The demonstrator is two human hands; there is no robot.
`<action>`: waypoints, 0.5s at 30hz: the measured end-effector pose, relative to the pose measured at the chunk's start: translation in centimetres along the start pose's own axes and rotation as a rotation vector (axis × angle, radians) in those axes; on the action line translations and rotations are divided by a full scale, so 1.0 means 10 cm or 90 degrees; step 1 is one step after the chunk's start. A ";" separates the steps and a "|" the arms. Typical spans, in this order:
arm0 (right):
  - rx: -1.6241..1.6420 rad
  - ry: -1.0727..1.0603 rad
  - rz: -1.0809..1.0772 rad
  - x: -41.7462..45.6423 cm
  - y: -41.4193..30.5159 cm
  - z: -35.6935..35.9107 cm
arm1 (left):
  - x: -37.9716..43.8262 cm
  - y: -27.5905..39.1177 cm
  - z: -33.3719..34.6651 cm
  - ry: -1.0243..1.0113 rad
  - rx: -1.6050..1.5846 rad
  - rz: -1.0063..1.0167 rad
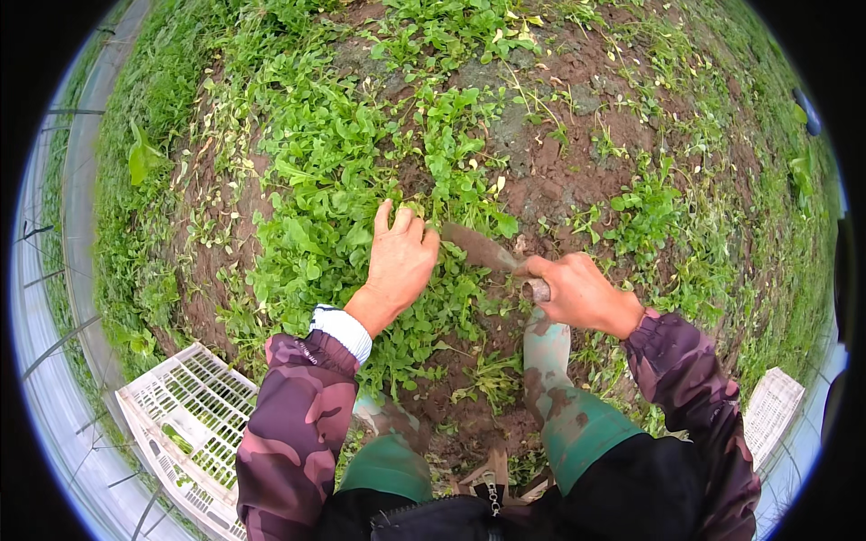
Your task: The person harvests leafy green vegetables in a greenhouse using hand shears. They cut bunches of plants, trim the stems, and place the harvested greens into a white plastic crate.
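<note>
My left hand (404,253) reaches into a dense patch of leafy green plants (318,155), its fingertips among the leaves; whether it grips any stems cannot be told. In my right hand (575,289) is the handle of a soil-covered blade tool (479,247), likely a knife or trowel. The blade points left, and its tip lies close beside my left fingers, low over the plants. Foliage and my left hand partly hide the tip.
A white plastic crate (196,412) with some greens stands at the lower left, another white crate (773,414) at the lower right. My muddy green boots (585,429) flank the row. Brown soil (568,162) shows between plants. Clear plastic sheeting (44,324) on a frame lines the left side.
</note>
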State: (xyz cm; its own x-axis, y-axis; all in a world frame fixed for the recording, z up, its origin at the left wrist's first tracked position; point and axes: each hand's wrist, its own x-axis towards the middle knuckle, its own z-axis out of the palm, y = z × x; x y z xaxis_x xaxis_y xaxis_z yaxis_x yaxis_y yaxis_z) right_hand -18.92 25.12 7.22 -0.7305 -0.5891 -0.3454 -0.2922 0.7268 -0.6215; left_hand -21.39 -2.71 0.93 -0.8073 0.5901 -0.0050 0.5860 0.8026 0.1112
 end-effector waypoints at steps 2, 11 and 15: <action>0.075 0.020 0.026 -0.07 0.05 0.15 | -0.06 -0.05 0.16 -0.075 0.097 -0.025; 0.230 0.064 0.076 -0.22 0.16 0.54 | -0.09 -0.13 0.17 -0.126 0.088 -0.005; 0.183 0.077 0.077 -0.02 0.04 0.78 | -0.11 -0.14 0.18 -0.076 0.063 0.004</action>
State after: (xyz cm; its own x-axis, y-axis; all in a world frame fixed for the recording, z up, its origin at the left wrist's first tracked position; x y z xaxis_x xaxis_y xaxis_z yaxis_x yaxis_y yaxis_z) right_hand -14.11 22.82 1.56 -0.8221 -0.4464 -0.3535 -0.0255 0.6491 -0.7602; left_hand -21.21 -4.37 -1.03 -0.7930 0.5965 -0.1239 0.5997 0.8001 0.0136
